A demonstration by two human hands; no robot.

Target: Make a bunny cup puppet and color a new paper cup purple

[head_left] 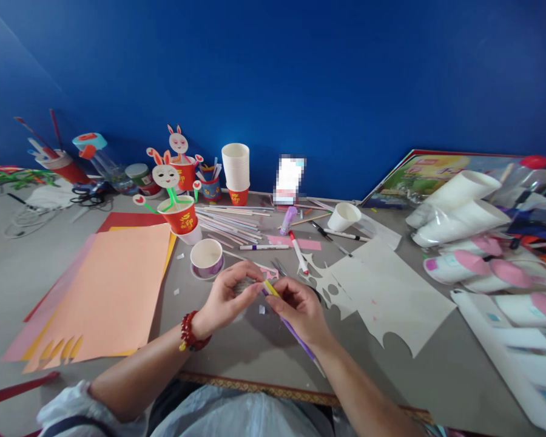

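Note:
In the head view my left hand (230, 297), with a red bead bracelet at the wrist, is closed, its thumb and finger pinching the upper end of a thin purple straw-like stick (298, 338). My right hand (303, 309) is wrapped round the same stick, whose lower end slants out below the palm. A short yellow piece (270, 288) lies along the stick between both hands; whether it is joined to it I cannot tell. Just beyond the left hand stands a white paper cup with a purple base (207, 258). Partly hidden scissors (279, 267) lie behind the fingers.
Coloured paper sheets (113, 285) lie left, cut white paper (391, 291) right. Behind are red cups with rabbit figures (182, 217), a stack of cups (235, 170), loose straws (232, 224), a glue stick (289, 220) and a red marker (298, 252). Bagged cups (459, 212) crowd the right.

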